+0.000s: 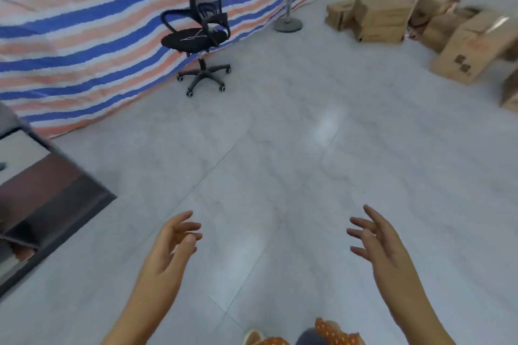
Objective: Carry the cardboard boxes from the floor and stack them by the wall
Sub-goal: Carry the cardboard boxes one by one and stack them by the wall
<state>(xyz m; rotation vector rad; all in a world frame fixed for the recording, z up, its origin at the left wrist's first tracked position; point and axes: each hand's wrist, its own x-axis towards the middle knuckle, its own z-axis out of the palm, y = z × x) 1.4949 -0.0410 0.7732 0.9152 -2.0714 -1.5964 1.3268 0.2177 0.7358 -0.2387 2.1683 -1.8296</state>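
Note:
Several brown cardboard boxes lie scattered on the floor at the far right: a squat one [378, 18], a smaller one [339, 14] to its left, a tilted one [437, 4] behind, and a long one [473, 50] lying at an angle nearer me. Another box [511, 92] is cut off by the right edge. My left hand [171, 246] and my right hand [378, 244] are raised over bare floor, palms facing each other, fingers spread and relaxed. Both hands hold nothing and are far from the boxes.
A black office chair [200, 33] stands against a blue, white and orange striped tarp [84, 36]. A pole on a round base [288, 24] stands between chair and boxes. A dark desk corner [47, 193] juts in at the left. Pale tiled floor [280, 148] lies ahead.

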